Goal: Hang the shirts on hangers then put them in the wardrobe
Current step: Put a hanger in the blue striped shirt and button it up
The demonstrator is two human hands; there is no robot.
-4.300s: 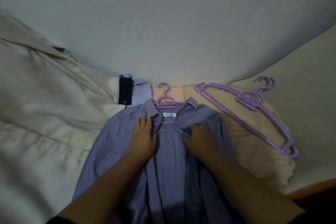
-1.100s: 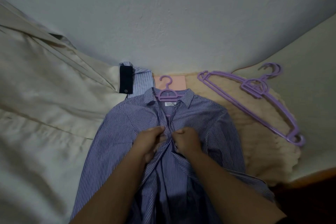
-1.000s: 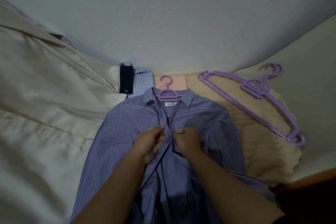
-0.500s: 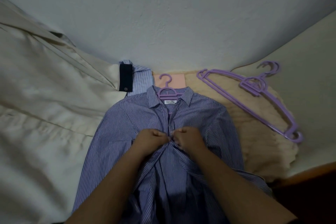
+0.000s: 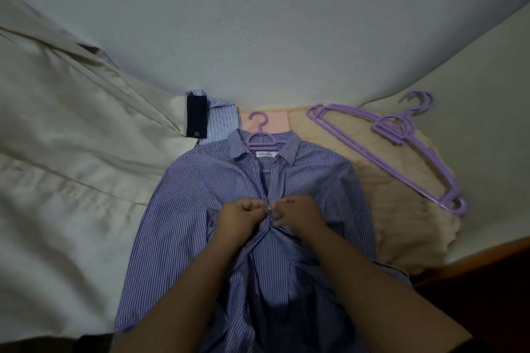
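Note:
A purple-and-white striped shirt lies flat on the bed with its collar towards the wall. A purple hanger sits inside it, with only the hook and neck showing above the collar. My left hand and my right hand meet at the shirt's front placket, below the collar. Each pinches one edge of the placket with curled fingers. Between the fingertips shows a small pale spot, perhaps a button.
Spare purple hangers lie stacked on a cream fleece blanket to the right. A light-blue striped shirt with a dark cuff lies by the wall. A beige sheet covers the left. A wooden edge shows at lower right.
My hands moved down from the collar to the placket and closed on its two edges. Over the last second they drew closer together until the fingertips met.

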